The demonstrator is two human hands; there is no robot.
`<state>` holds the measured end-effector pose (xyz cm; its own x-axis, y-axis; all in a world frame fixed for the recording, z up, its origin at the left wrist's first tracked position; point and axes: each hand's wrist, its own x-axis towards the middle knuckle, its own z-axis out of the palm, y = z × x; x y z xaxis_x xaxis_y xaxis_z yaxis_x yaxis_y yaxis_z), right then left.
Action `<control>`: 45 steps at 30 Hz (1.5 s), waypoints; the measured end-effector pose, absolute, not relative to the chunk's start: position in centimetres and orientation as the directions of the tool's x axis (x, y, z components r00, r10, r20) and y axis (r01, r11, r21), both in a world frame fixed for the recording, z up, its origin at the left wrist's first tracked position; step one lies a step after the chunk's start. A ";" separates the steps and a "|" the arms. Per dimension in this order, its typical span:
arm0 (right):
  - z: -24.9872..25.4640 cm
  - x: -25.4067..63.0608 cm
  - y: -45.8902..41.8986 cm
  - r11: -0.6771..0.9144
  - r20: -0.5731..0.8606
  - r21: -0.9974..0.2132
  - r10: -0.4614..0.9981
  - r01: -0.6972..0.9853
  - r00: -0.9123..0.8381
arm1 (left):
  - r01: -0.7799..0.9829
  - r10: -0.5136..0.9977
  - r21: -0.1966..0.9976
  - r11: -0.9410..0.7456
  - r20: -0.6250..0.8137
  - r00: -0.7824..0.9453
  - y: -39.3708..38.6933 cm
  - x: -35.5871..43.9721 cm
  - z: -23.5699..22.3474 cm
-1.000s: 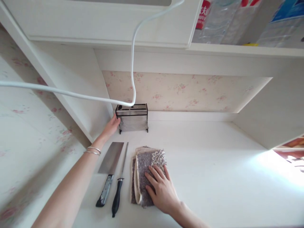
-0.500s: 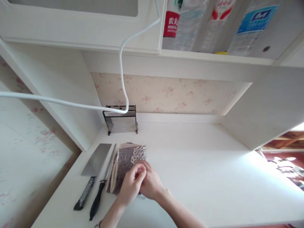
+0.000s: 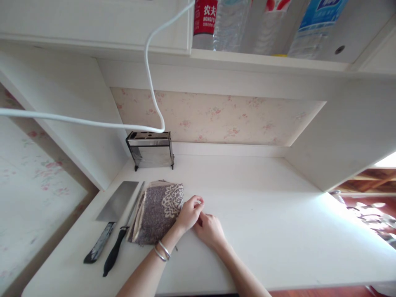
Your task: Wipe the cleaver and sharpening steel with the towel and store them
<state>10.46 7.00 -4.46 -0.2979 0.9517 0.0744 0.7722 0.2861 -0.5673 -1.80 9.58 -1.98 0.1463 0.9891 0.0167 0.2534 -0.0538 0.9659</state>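
Note:
My left hand (image 3: 191, 212), with two silver bangles at the wrist, is loosely closed just right of a folded towel (image 3: 153, 210). My right hand (image 3: 210, 231), also closed, rests on the white tabletop, touching the left; nothing shows in either. The towel is grey-brown with a cream flower pattern. To its left lies a honing steel (image 3: 116, 245) with a black handle. Beyond that lies a cleaver (image 3: 114, 206), blade pointing away from me. A metal knife holder (image 3: 151, 154) with a slotted black-edged top stands upright at the back left.
A white cable (image 3: 151, 88) hangs across the upper left in front of the view. Plastic bottles (image 3: 230, 27) stand on the shelf above. White side panels (image 3: 328, 132) bound the tabletop (image 3: 262, 239); floral wallpaper (image 3: 210, 117) covers the back.
My left hand has left the knife holder and come over beside my right hand. Both hands have moved off the towel to its right. The view has shifted rightward.

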 end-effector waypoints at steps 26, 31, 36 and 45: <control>-4.0 9.4 10.5 0.289 0.206 -0.878 0.948 0.381 -0.244 | 0.167 0.996 0.982 -0.088 0.083 0.034 9.8 -2.2 -3.4; -4.3 9.6 10.6 0.278 0.188 -0.875 0.950 0.397 -0.250 | 0.202 0.997 0.976 -0.078 0.071 0.039 10.3 -2.3 -3.7; -4.3 9.6 10.5 0.285 0.185 -0.860 0.947 0.424 -0.262 | 0.221 0.996 0.972 -0.082 0.076 0.039 10.4 -2.4 -3.8; -3.9 9.7 9.8 0.289 0.180 -0.835 0.948 0.468 -0.263 | 0.252 0.996 0.964 -0.086 0.078 0.044 9.8 -2.4 -3.5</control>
<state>9.69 9.81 -3.91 -0.2632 0.9478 0.1802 0.4677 0.2888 -0.8354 -2.38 9.84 -3.48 0.0444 0.9960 0.0778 0.2516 -0.0865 0.9640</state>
